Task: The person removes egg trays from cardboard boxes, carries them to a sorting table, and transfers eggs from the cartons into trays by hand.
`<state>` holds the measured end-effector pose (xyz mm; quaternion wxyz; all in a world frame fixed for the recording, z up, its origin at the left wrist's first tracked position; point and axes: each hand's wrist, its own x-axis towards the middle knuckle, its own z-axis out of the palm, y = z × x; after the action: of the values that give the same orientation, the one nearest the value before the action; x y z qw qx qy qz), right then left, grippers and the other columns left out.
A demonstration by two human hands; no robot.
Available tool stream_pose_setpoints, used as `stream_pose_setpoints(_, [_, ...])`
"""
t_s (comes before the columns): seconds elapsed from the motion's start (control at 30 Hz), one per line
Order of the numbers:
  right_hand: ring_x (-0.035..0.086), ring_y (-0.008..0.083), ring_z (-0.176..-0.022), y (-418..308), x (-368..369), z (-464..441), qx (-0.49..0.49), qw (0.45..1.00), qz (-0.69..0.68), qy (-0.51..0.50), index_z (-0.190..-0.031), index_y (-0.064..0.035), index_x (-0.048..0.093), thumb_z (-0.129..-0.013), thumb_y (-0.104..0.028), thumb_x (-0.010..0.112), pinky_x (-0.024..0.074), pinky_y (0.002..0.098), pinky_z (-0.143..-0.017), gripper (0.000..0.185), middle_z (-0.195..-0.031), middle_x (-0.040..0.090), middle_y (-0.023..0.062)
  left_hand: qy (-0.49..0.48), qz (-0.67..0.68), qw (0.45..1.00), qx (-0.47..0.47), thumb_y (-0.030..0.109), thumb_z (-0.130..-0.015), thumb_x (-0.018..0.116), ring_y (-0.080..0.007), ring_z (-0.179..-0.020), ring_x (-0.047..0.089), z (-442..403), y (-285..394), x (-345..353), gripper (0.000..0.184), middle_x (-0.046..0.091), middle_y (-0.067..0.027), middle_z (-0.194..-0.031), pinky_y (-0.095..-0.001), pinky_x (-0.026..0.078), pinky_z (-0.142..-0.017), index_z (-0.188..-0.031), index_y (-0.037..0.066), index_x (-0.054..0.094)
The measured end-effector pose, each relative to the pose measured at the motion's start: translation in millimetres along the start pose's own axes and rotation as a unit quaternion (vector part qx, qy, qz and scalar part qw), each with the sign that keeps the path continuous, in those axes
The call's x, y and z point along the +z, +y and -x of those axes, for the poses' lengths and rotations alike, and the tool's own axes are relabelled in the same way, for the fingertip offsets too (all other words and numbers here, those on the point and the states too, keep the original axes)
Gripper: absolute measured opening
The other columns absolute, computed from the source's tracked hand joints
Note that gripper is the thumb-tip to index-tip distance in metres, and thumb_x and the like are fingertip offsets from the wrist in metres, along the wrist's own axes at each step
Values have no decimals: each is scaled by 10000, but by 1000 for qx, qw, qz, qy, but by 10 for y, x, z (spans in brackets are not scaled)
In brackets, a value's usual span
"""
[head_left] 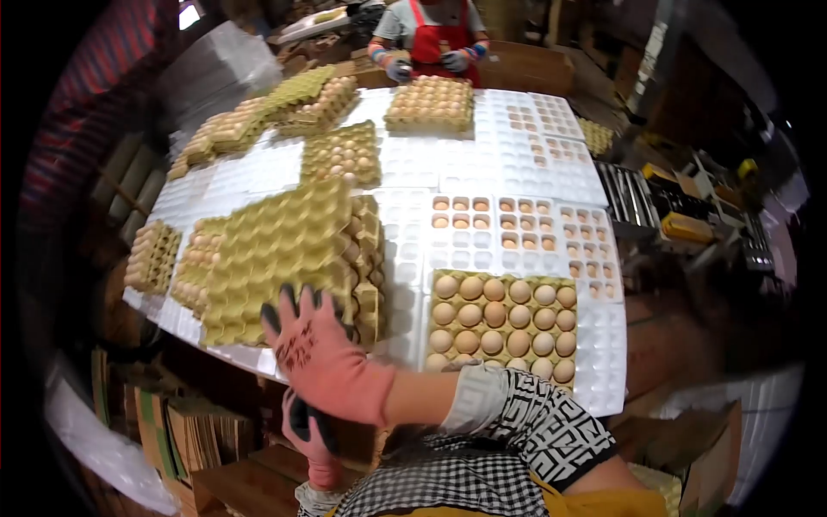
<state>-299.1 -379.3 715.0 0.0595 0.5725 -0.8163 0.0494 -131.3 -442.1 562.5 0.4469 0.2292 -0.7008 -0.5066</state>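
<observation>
Tray (276, 258), yellow-green, on counter (159, 314), eggs (354, 227) along its right side. Right grip (317, 349): fingers spread apart, touching tray; glove (345, 379) lettering unreadable. Left grip (306, 435): lower, state cannot be told.

Right hand (314, 349), 8 o'clock: gloved pink, dark grey fingertips, black lettering. Left hand (308, 439), 7 o'clock: gloved pink, dark patches. Egg tray (276, 258), 9 o'clock: yellow-green. Eggs (494, 312), 4 o'clock: cream to light brown. Oversleeve (556, 422), 5 o'clock: black-and-white key pattern. Garment (439, 487), 6 o'clock: black-and-white check. Co-worker's apron (433, 43), 12 o'clock: red. Striped cloth (95, 112), 10 o'clock: red, blue.
</observation>
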Motion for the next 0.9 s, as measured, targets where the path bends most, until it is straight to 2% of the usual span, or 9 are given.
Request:
stream_pose_setpoints(0.1, [509,382,-1229,309,516,349,-36,966,-248,63,-1402,-13,462,-894,-393,538,394,515,-997,639,-1417,441,267,-158,15,985,-62,101,-823,671,-272,-1135,576,200,-47,134,438,591,-168,-1249,-398,462,-961,-1233,-20,572])
stream_pose_setpoints(0.2, [536,307,-1087,1394,749,840,231,917,-241,217,-1294,-76,561,-745,-359,729,362,473,-989,640,-1111,609,155,-456,-72,885,60,116,-730,732,-336,-1056,623,-288,230,636,430,610,-198,-1220,-396,494,-919,-1142,25,649])
stream_pose_setpoints(0.27, [490,342,-1221,1900,960,1203,402,909,-104,35,-1377,-128,496,-783,-347,699,257,511,-1125,665,-1225,612,112,-470,-51,874,111,116,-733,726,-364,-1079,601,-371,154,1005,442,599,-173,-1252,-416,493,-923,-1161,41,646])
stream_pose_setpoints(0.4, [578,273,-1164,2165,1418,1462,313,940,-121,-63,-1286,-107,591,-804,-308,670,323,453,-1101,528,-1106,681,119,-381,-132,899,170,109,-780,696,-390,-1200,527,-579,-177,2012,511,571,-190,-1296,-461,400,-1045,-1271,46,569])
stream_pose_setpoints(0.5, [612,235,-1121,2100,1195,1535,349,905,-221,103,-1217,-84,635,-807,-247,669,430,399,-1026,443,-1122,676,124,-412,-227,870,146,166,-805,685,-394,-1266,471,-707,-493,2526,551,553,-166,-1331,-486,310,-1112,-1327,79,536])
stream_pose_setpoints(0.63, [635,150,-1001,2306,761,1659,367,606,-672,217,-1107,10,646,-808,-122,614,514,282,-897,328,-1055,661,48,-443,-244,845,174,125,-807,655,-371,-1245,486,-784,-514,2458,516,565,-155,-1288,-482,317,-1102,-1310,86,552])
stream_pose_setpoints(0.77, [662,297,-949,2250,1168,1135,326,910,-237,-94,-1113,-39,667,-785,-363,681,524,366,-842,462,-980,697,147,-216,148,964,-54,108,-864,561,-334,-1087,577,-664,-522,2305,335,560,-180,-1138,-450,465,-995,-1186,16,555])
stream_pose_setpoints(0.83, [663,322,-948,2215,1459,941,240,947,-93,-192,-1138,-68,662,-742,-453,716,528,387,-826,555,-980,693,146,-196,360,869,-278,45,-957,429,-246,-990,625,-717,-267,2220,206,558,-126,-1084,-368,538,-919,-1112,-13,550])
stream_pose_setpoints(0.9, [669,304,-958,2346,1303,1092,251,942,-200,-95,-1168,-52,645,-757,-424,710,535,373,-818,558,-1019,689,152,-294,222,897,-244,45,-891,559,-227,-972,634,-801,-250,2179,140,568,-97,-1054,-331,543,-836,-1013,-15,594])
